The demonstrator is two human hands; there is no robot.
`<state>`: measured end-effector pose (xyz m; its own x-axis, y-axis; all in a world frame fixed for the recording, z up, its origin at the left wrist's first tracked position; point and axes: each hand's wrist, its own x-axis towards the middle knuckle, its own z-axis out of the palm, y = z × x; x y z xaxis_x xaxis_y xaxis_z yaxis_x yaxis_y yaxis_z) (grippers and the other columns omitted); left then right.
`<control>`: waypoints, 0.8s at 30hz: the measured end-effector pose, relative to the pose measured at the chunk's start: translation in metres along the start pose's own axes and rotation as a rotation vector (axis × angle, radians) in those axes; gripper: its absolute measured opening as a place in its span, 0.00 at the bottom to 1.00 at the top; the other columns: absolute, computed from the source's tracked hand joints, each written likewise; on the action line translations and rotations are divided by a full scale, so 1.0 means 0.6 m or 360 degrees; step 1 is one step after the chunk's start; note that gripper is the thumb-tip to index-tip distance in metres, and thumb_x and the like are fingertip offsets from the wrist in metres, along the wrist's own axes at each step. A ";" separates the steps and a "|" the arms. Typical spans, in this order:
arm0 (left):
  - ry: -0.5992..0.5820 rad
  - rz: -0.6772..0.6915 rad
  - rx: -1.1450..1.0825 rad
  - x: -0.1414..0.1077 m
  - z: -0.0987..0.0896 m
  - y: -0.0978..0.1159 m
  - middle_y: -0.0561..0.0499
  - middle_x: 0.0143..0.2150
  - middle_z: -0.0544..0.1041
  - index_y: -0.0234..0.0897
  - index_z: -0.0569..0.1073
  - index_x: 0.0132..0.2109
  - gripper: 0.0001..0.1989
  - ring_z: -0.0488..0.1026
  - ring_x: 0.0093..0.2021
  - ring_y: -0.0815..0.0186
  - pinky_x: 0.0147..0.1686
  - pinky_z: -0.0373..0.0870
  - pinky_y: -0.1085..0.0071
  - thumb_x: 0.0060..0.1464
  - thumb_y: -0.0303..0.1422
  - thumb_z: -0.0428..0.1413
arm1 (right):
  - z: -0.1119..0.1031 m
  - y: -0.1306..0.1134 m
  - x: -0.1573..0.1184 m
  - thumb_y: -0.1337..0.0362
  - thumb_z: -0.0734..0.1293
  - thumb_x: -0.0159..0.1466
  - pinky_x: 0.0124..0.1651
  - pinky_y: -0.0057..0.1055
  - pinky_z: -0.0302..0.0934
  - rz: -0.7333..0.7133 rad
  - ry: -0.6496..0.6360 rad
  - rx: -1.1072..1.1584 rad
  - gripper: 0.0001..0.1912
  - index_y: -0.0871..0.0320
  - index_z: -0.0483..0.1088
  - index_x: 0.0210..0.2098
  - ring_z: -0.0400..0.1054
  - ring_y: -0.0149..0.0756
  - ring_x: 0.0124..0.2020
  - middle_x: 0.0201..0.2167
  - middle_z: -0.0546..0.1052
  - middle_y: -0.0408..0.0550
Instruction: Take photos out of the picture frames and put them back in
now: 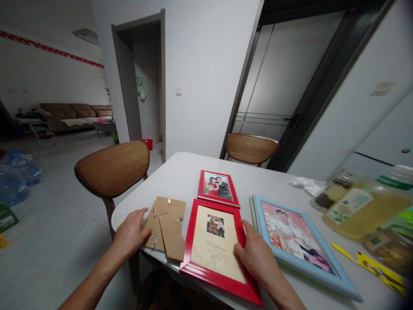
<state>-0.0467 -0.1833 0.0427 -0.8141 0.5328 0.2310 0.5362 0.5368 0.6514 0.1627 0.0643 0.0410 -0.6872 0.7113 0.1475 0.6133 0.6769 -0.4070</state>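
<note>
The large red frame lies face up at the near edge of the white table, showing a cream print with a small photo of people on it. My right hand is on its right side, thumb over the print and fingers bent at the rim, though I can't tell how firmly they grip. Just left of the frame is the brown backing board, with metal clips around it and its support leg pointing toward me. My left hand is open at the board's left edge, fingers loosely spread and the thumb by the edge; I can't tell whether it presses on it. Right beyond the large frame, a smaller red frame lies face up with a picture of a couple. To the right, a light blue frame with a pink picture lies on top of a stack, a green edge showing beneath it. Farther right I have a crumpled white tissue, a clear jar, a bottle of yellow liquid, a clear container and, nearer me, a yellow item I can't make out. One wooden chair stands at the left of the table, another at the far side. Big water bottles sit on the floor at left, and a brown sofa is far beyond them.
</note>
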 end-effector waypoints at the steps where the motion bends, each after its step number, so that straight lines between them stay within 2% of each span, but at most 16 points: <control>1: -0.0021 0.0080 0.0038 -0.009 0.008 0.019 0.46 0.47 0.68 0.36 0.64 0.49 0.23 0.64 0.47 0.58 0.47 0.58 0.64 0.41 0.29 0.53 | -0.001 0.000 0.001 0.70 0.57 0.48 0.39 0.33 0.57 0.0031 0.0021 0.0093 0.33 0.66 0.50 0.54 0.66 0.41 0.37 0.39 0.70 0.58; 4: -0.0299 0.0324 -0.0213 -0.045 0.047 0.086 0.46 0.53 0.63 0.38 0.61 0.52 0.25 0.60 0.52 0.60 0.51 0.56 0.65 0.44 0.29 0.52 | -0.015 -0.004 0.001 0.67 0.58 0.48 0.35 0.34 0.59 0.0272 -0.0015 0.0625 0.36 0.61 0.46 0.56 0.68 0.38 0.30 0.33 0.72 0.51; 7: -0.0527 0.0500 -0.0349 -0.077 0.094 0.150 0.44 0.56 0.60 0.37 0.59 0.54 0.31 0.55 0.56 0.58 0.54 0.53 0.62 0.40 0.31 0.57 | -0.041 -0.019 -0.004 0.63 0.58 0.50 0.29 0.33 0.62 0.0577 -0.0234 0.1468 0.38 0.58 0.40 0.58 0.69 0.36 0.24 0.29 0.74 0.46; 10: -0.0584 0.0647 -0.0405 -0.090 0.124 0.201 0.41 0.59 0.54 0.35 0.56 0.56 0.38 0.51 0.57 0.54 0.54 0.52 0.58 0.36 0.35 0.61 | -0.066 -0.039 -0.010 0.61 0.60 0.49 0.28 0.34 0.63 0.0676 -0.0352 0.1997 0.39 0.55 0.41 0.58 0.69 0.37 0.24 0.29 0.75 0.45; 12: -0.0527 0.0760 -0.0448 -0.090 0.128 0.229 0.41 0.59 0.53 0.36 0.55 0.56 0.39 0.51 0.57 0.54 0.54 0.51 0.57 0.36 0.38 0.61 | -0.079 -0.050 -0.013 0.61 0.62 0.48 0.30 0.34 0.64 0.0661 -0.0341 0.2115 0.40 0.53 0.41 0.58 0.70 0.37 0.25 0.29 0.76 0.44; 16: -0.0446 0.1009 -0.0526 -0.087 0.115 0.268 0.40 0.57 0.58 0.34 0.56 0.55 0.41 0.56 0.55 0.53 0.53 0.54 0.58 0.35 0.43 0.61 | -0.091 -0.064 -0.012 0.61 0.67 0.46 0.33 0.37 0.64 0.0589 -0.0371 0.2228 0.46 0.52 0.38 0.59 0.70 0.38 0.28 0.30 0.76 0.45; 20: -0.0396 0.1073 -0.0536 -0.084 0.104 0.273 0.43 0.50 0.65 0.34 0.59 0.53 0.33 0.62 0.49 0.57 0.50 0.59 0.62 0.40 0.40 0.59 | -0.090 -0.064 -0.007 0.63 0.68 0.45 0.33 0.37 0.64 0.0568 -0.0382 0.2308 0.46 0.49 0.41 0.58 0.70 0.38 0.27 0.30 0.76 0.45; 24: -0.0329 0.1020 -0.0418 -0.079 0.107 0.267 0.42 0.52 0.63 0.33 0.58 0.53 0.30 0.60 0.50 0.56 0.51 0.58 0.61 0.44 0.39 0.56 | -0.088 -0.062 -0.005 0.62 0.69 0.44 0.30 0.34 0.63 0.0554 -0.0324 0.2228 0.45 0.50 0.44 0.57 0.69 0.35 0.23 0.25 0.75 0.43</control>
<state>0.0921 -0.0803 0.0899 -0.2845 0.8170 0.5016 0.8017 -0.0841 0.5918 0.1625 0.0469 0.1036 -0.7012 0.6784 -0.2191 -0.0352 -0.3399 -0.9398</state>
